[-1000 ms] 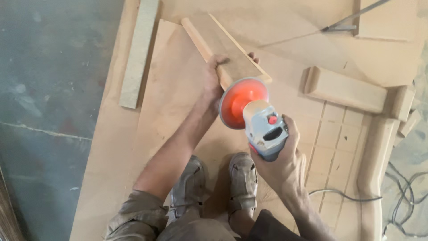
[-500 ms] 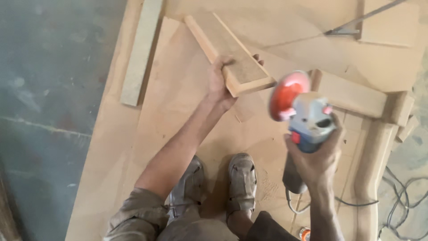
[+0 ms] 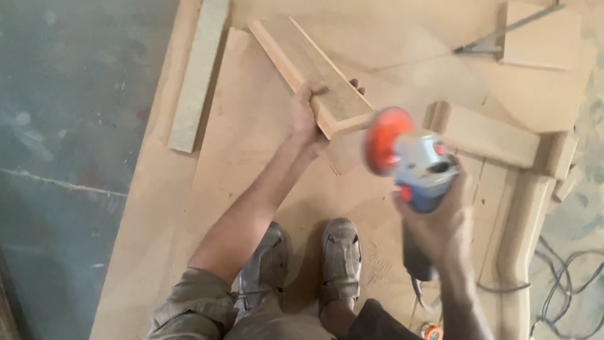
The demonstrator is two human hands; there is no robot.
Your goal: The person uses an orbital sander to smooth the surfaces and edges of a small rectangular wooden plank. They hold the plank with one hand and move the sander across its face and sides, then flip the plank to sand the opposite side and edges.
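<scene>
Dusty fibreboard sheets (image 3: 239,164) cover your workshop floor.
Your left hand (image 3: 306,116) clamps the stiff, light board (image 3: 311,66) at its near end; your right hand (image 3: 434,223) wraps the heavier grinder (image 3: 412,165), clear of its orange disc.

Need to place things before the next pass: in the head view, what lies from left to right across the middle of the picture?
Grey concrete floor → long pale wooden strip → left hand gripping a flat wooden plank → orange-disc grey power sander in the right hand → thick wooden block → dark cables.
</scene>
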